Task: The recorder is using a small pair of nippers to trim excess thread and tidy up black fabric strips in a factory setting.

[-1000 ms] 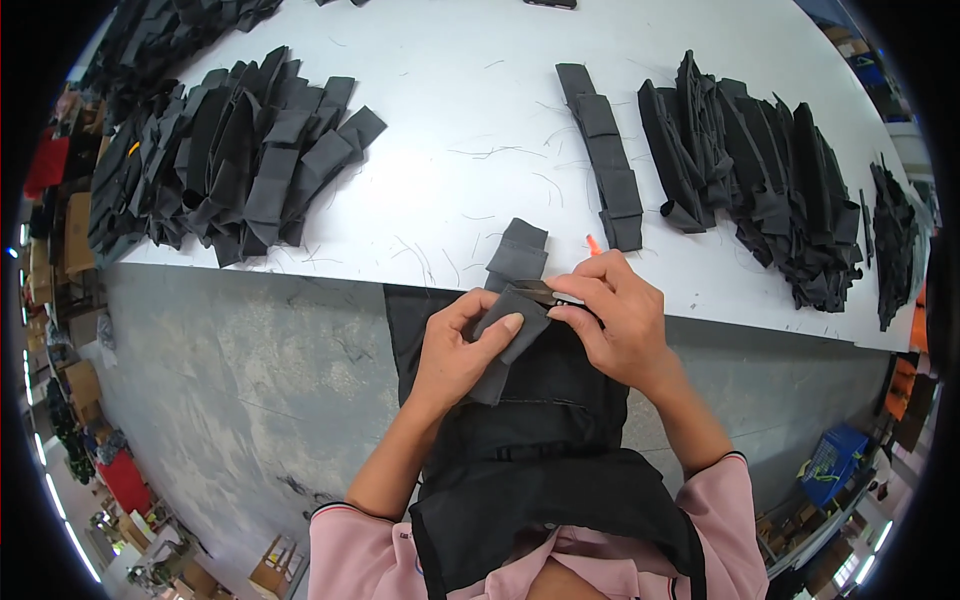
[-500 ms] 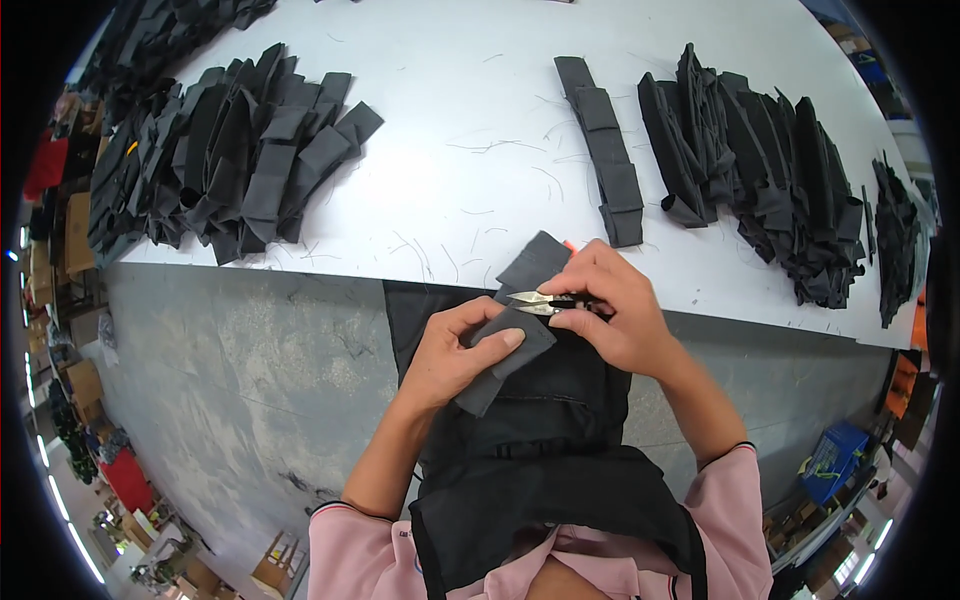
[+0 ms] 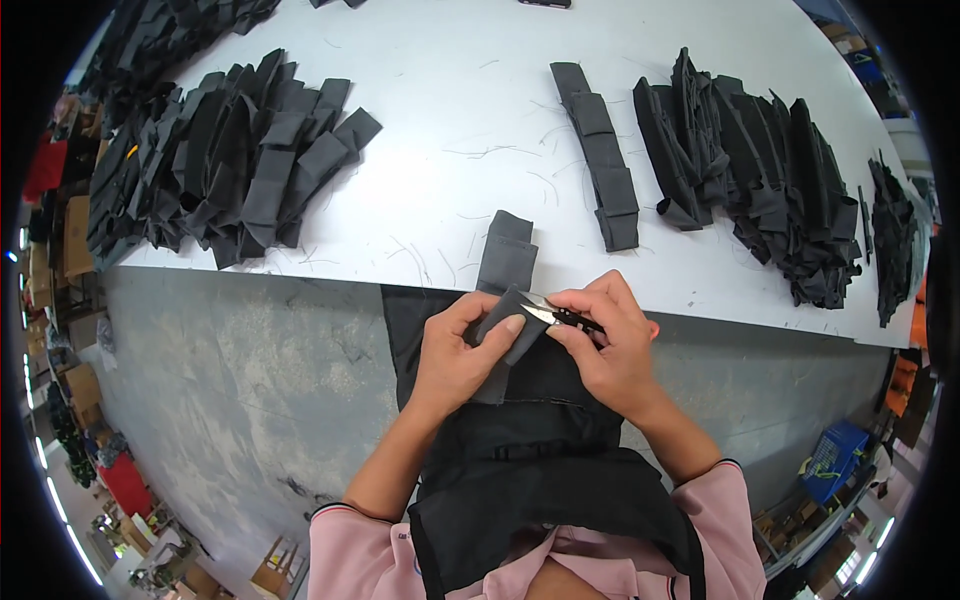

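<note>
Head view: the left hand (image 3: pixel 455 355) pinches a dark fabric strip (image 3: pixel 505 295) between thumb and fingers at the table (image 3: pixel 450 120) edge, while the right hand (image 3: pixel 605 340) is closed around small snips (image 3: pixel 555 315) whose blades meet the strip's edge. The strip's far end lies on the white table. A row of strips (image 3: pixel 600 155) lies beyond, with fabric piles left (image 3: pixel 230 160) and right (image 3: pixel 760 180).

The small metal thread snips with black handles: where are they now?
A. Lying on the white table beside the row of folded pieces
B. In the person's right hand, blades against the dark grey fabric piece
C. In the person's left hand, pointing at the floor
B: the right hand grips the small metal thread snips, with the blades at the dark grey fabric piece that the left hand pinches.
</note>
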